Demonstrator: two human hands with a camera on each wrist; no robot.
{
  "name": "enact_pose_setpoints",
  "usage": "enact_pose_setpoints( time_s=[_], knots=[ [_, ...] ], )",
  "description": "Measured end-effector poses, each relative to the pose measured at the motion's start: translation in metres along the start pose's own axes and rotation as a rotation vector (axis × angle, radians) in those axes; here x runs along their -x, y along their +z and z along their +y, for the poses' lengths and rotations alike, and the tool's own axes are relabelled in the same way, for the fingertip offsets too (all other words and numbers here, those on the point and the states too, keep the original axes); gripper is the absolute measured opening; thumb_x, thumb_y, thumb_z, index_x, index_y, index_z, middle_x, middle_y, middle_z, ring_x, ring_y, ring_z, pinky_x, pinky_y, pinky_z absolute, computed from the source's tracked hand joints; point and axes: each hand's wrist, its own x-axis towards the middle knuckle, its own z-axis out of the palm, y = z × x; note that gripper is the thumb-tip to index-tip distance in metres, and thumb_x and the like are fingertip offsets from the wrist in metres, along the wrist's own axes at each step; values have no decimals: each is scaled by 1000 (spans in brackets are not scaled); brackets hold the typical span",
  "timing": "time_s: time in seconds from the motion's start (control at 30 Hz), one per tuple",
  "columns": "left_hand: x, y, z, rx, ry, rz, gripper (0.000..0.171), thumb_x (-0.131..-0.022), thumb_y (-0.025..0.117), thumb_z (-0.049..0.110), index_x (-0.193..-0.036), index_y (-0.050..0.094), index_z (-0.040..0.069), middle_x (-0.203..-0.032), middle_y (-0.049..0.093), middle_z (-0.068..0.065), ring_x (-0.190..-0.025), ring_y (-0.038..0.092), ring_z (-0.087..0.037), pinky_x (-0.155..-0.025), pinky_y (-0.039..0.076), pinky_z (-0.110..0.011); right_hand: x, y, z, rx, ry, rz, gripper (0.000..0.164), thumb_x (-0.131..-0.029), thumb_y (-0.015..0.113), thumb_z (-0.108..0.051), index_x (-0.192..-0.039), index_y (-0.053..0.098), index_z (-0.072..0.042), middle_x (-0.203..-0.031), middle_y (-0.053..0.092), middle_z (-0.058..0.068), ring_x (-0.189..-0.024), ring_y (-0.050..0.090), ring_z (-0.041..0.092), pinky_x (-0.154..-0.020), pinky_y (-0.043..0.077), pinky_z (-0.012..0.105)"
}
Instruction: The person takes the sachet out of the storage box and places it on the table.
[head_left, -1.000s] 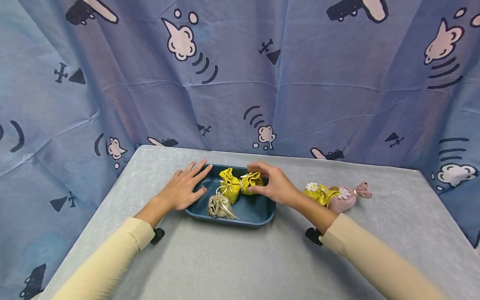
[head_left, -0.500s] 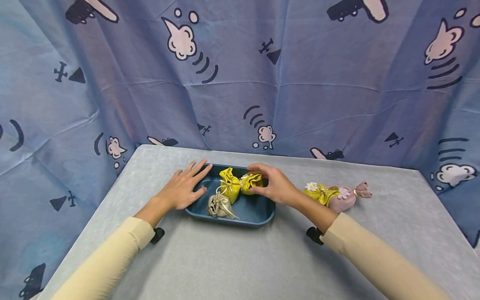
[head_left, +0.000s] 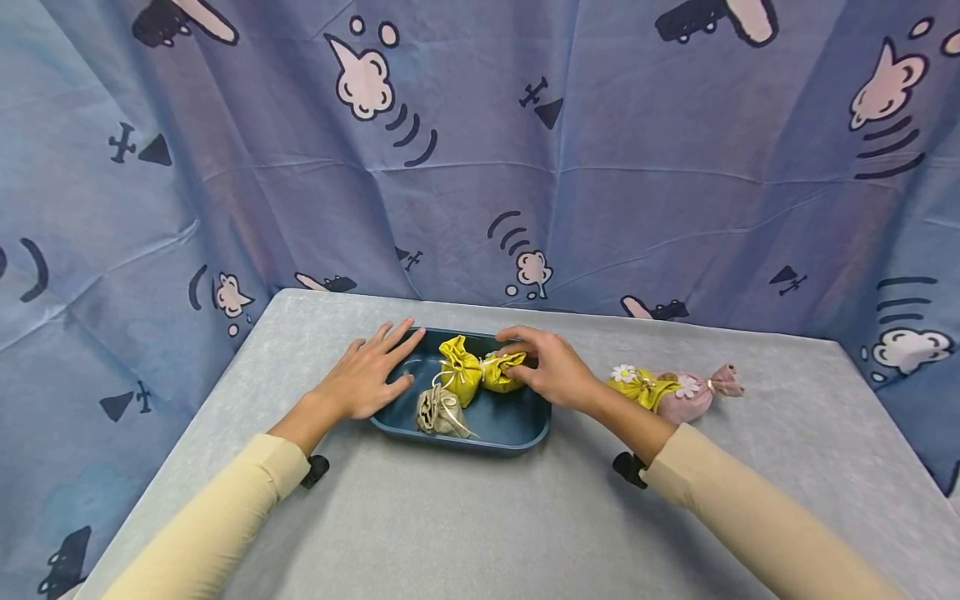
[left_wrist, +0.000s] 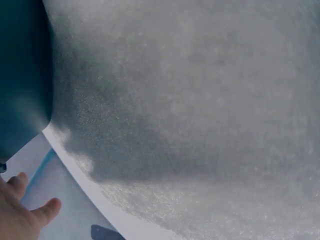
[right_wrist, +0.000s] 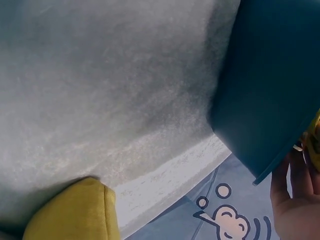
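Note:
A dark blue rectangular tray (head_left: 498, 425) sits on the table with three drawstring pouches in it. Two are yellow and one is beige (head_left: 438, 412), lying at the front left with its cord trailing. My left hand (head_left: 372, 375) rests spread over the tray's left rim, fingers straight. At the right side, my right hand (head_left: 557, 367) pinches the right yellow pouch (head_left: 501, 379) by its top, with thumb in front and fingers behind. The other yellow pouch (head_left: 461, 373) stands beside it, its gathered top upward. The right wrist view shows curled fingers (right_wrist: 300, 175) at the tray's edge.
Right of the tray lie another yellow pouch (head_left: 633, 388) with a white flower and a pink pouch (head_left: 686, 402), side by side. The grey table (head_left: 450, 525) ends at a blue patterned curtain (head_left: 480, 167) behind and to the sides.
My right thumb has shifted up and right across the right yellow pouch, and its index finger has lifted slightly. The pouch's top has flattened a little. My left hand has not moved.

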Motion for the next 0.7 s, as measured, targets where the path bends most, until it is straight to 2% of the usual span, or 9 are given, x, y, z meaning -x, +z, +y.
enact_pose_setpoints(
  time_s=[0.23, 0.7],
  knots=[
    [0, 1, 0, -3, -4, -3, 69, -102, 47, 41, -161, 15, 27, -168, 4, 3, -151, 11, -35, -110, 20, -69, 1, -1, -1, -4, -4, 3, 43, -86, 73, 5, -128, 62, 0, -110, 74, 11, -102, 70, 25, -81, 57, 35],
    [0, 0, 1, -7, 6, 12, 68, -102, 48, 41, -161, 17, 26, -167, 6, 2, -151, 13, -36, -109, 22, -69, 2, -9, -9, 30, 16, -13, 42, -87, 74, 2, -127, 63, -1, -120, 69, 18, -107, 69, 26, -84, 57, 38]
  ],
)
